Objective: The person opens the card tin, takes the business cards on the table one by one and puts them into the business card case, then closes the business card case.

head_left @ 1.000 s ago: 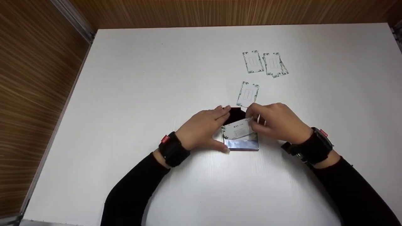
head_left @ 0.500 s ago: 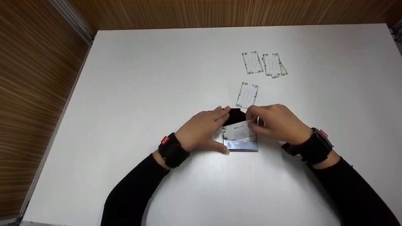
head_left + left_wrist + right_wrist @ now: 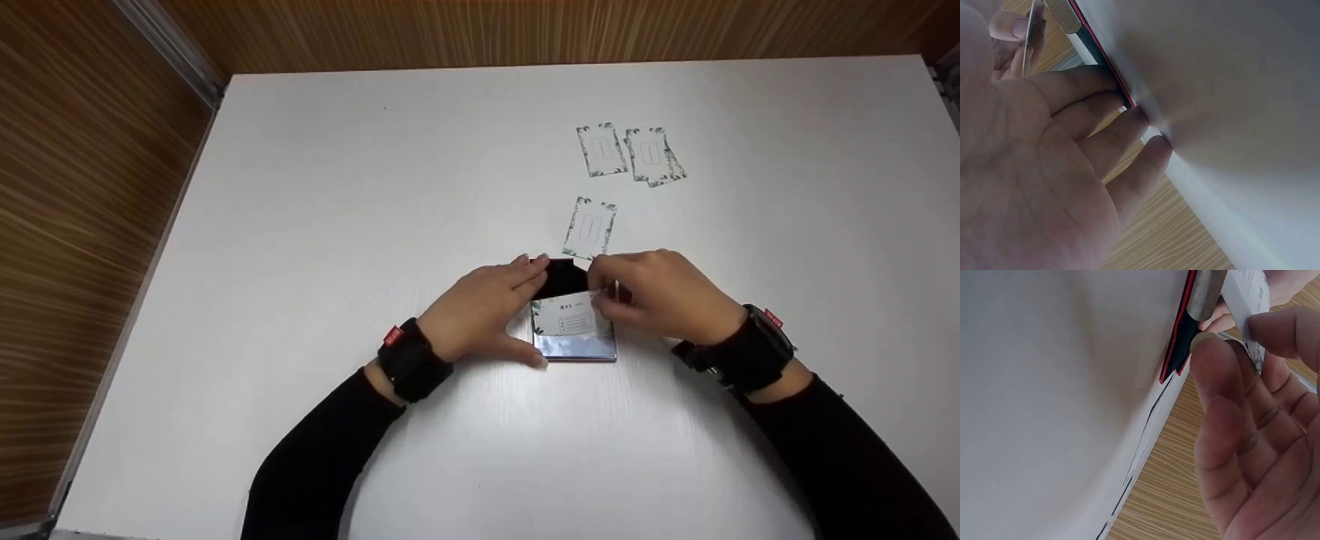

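Between our hands, our left hand (image 3: 480,307) steadies the open case (image 3: 574,330) while our right hand (image 3: 660,294) pinches a card (image 3: 568,319) half-seated inside; next, we judge, pushing it flush.

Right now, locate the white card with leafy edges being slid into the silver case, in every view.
Head: white leaf-edged card at centre, above the silver case.
Left wrist: thin edge at top left.
Right wrist: top right, pinched by the right hand.
Shared landmark: the case's black, red-edged flap.
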A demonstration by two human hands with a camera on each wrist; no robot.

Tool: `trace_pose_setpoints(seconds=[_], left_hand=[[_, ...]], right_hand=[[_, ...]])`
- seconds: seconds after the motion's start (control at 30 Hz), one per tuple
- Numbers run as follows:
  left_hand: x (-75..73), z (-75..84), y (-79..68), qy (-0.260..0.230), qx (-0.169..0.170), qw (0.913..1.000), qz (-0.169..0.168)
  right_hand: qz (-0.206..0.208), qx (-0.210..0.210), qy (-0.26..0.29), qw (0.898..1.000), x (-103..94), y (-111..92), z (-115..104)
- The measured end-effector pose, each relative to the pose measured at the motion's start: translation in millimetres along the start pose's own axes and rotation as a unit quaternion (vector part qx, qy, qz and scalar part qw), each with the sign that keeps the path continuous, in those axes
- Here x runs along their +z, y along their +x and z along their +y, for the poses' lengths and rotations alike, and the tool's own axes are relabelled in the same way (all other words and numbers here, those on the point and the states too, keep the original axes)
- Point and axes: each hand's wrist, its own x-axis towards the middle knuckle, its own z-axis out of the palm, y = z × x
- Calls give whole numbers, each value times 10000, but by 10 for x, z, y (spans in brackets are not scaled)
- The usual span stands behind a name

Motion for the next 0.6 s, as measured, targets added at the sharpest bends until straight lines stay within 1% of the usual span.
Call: trace_pose_setpoints(seconds=[0.43,0.6], left_hand=[[23,-22,6,37,67,10000,63],[11,-15,-1,14,46,10000,15]], right_hand=[[-125,2,-46,9999,31,-5,14],[-250,68,8,9997,36,-7,15]])
